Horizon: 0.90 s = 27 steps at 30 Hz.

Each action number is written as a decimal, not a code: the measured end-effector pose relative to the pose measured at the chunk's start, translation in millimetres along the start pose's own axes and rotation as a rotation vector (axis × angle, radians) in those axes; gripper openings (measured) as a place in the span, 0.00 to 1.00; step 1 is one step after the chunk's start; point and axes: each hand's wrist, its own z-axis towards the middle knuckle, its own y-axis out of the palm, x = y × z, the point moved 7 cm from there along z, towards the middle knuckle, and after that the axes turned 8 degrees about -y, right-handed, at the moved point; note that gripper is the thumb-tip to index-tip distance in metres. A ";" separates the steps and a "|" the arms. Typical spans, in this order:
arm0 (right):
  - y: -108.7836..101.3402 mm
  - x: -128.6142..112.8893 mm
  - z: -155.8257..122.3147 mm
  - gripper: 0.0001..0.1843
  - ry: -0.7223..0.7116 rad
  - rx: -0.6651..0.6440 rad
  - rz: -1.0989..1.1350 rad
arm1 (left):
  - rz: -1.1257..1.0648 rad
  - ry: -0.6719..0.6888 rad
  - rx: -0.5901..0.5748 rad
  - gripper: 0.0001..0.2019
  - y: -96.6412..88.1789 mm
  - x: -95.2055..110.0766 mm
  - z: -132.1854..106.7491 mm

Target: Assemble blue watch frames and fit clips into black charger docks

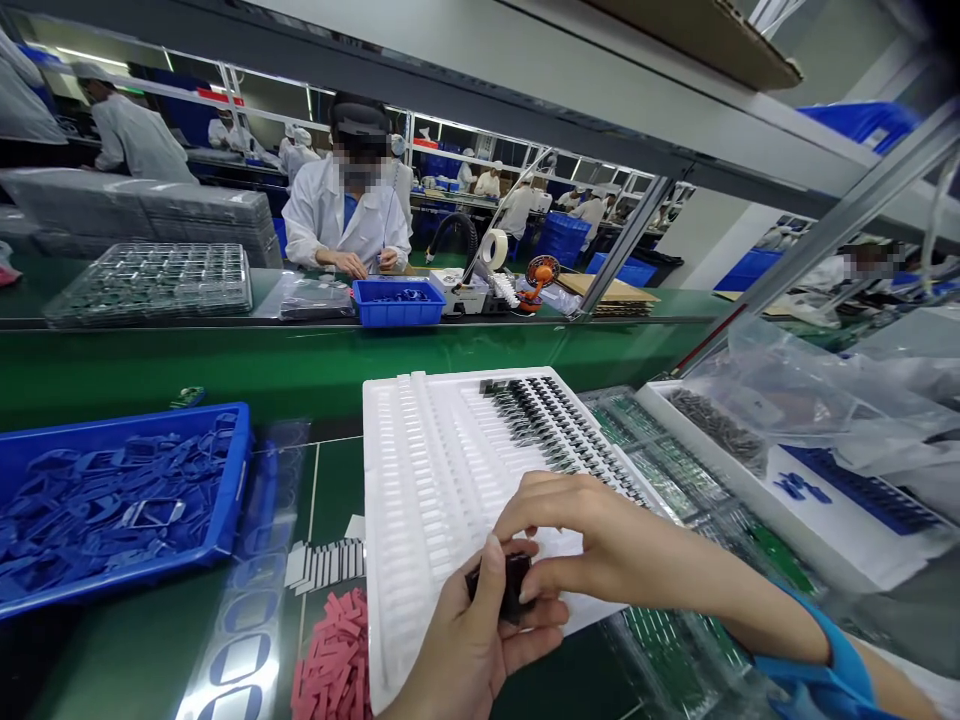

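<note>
Head view: the left hand (480,628) clamped a dark part (513,592) at the near end of the white tray (379,610); the right hand's (564,530) thumb touched it, closure unclear. A slackened left grip risked dropping it.

No text, label, brand, number or sign can be read here.
</note>
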 end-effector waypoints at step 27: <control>-28.4 159.9 -8.8 0.07 0.299 0.182 -0.792 | -0.089 -0.064 -0.099 0.18 -1.2 1.5 -10.0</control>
